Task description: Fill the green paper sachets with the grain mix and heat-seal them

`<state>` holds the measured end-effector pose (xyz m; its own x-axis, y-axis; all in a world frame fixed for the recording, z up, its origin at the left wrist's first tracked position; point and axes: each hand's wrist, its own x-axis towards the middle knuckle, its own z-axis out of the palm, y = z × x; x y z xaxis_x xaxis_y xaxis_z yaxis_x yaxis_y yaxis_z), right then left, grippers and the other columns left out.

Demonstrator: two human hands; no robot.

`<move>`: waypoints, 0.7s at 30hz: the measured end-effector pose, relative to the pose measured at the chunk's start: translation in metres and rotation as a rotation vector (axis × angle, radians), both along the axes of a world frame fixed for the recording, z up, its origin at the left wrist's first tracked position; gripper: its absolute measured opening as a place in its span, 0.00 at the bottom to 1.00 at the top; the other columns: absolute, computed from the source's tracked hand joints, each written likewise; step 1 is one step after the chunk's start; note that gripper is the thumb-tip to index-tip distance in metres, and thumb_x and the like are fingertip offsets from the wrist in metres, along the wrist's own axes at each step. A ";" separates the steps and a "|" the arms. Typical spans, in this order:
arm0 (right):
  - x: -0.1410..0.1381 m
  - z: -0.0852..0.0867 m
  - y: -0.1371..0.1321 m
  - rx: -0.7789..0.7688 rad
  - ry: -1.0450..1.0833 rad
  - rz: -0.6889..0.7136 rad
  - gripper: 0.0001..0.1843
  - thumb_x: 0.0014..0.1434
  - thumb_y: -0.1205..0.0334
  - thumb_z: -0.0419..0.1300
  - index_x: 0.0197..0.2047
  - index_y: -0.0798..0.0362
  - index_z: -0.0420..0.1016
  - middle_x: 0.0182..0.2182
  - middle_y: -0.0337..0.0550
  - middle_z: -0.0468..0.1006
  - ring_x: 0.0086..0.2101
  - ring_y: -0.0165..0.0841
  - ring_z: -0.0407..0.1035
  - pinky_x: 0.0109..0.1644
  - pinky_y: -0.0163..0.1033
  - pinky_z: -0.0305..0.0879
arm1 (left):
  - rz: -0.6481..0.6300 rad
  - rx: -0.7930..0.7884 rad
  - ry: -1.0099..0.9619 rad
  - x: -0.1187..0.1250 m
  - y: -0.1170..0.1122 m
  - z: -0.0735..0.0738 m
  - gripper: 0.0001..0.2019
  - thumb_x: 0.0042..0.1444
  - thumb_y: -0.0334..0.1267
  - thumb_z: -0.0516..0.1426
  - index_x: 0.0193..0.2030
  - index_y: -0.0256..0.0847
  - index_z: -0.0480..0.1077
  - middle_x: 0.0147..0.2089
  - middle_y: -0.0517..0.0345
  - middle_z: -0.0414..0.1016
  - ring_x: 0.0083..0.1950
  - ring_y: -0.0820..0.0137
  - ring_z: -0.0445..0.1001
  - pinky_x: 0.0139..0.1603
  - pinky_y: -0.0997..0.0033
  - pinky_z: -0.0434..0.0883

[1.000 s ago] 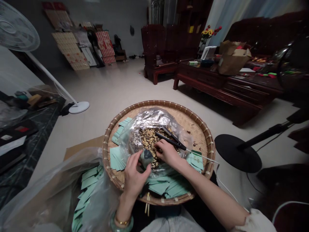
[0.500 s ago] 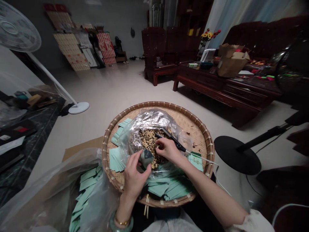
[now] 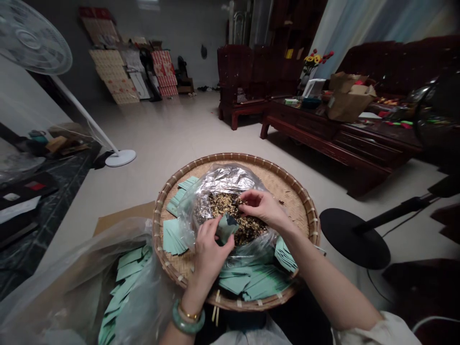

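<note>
A round woven tray (image 3: 304, 201) rests in front of me. On it lies an open clear plastic bag (image 3: 223, 179) holding dried brown bits (image 3: 251, 226). My left hand (image 3: 210, 251) pinches a small green packet (image 3: 225, 226) held open at the bag's near edge. My right hand (image 3: 264, 207) is over the brown bits with its fingers pinched together on some of them. Stacks of flat green packets (image 3: 251, 282) lie around the bag on the tray.
A large clear bag with more green packets (image 3: 122, 282) lies at my lower left over a cardboard sheet (image 3: 122, 218). A white standing fan (image 3: 118, 157) is at left, a black fan base (image 3: 354, 237) at right. Dark wooden furniture (image 3: 323, 129) stands beyond.
My right hand has lifted from the near part of the brown bits and moved up and back, pinching some. The dark tool seen beside it earlier is hidden now. The left hand has shifted slightly.
</note>
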<state>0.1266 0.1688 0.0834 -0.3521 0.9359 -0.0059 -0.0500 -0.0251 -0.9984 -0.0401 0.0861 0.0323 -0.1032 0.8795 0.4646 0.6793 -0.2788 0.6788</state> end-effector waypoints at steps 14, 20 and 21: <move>-0.008 -0.004 -0.004 0.155 -0.139 0.038 0.10 0.45 0.68 0.64 0.35 0.54 0.74 0.30 0.39 0.76 0.30 0.28 0.70 0.35 0.36 0.68 | 0.009 -0.046 -0.039 0.008 0.006 -0.005 0.22 0.48 0.32 0.59 0.52 0.37 0.67 0.43 0.50 0.70 0.41 0.66 0.71 0.31 0.71 0.74; -0.010 0.003 -0.012 0.294 -0.313 0.055 0.11 0.47 0.70 0.60 0.37 0.55 0.75 0.33 0.42 0.78 0.32 0.31 0.71 0.37 0.37 0.70 | 0.024 -0.029 -0.014 0.009 0.006 -0.007 0.21 0.47 0.31 0.59 0.51 0.37 0.67 0.43 0.50 0.71 0.40 0.66 0.72 0.30 0.71 0.73; -0.010 0.003 -0.013 0.310 -0.333 0.058 0.11 0.48 0.71 0.60 0.37 0.55 0.75 0.34 0.42 0.78 0.33 0.31 0.72 0.37 0.37 0.70 | 0.028 -0.029 -0.014 0.009 0.006 -0.008 0.21 0.48 0.31 0.59 0.51 0.37 0.67 0.43 0.50 0.71 0.40 0.65 0.72 0.30 0.71 0.73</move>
<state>0.1168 0.1556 0.0865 -0.4304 0.8901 0.1496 0.2675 0.2841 -0.9207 -0.0310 0.0924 0.0247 -0.1343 0.8892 0.4374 0.6770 -0.2400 0.6958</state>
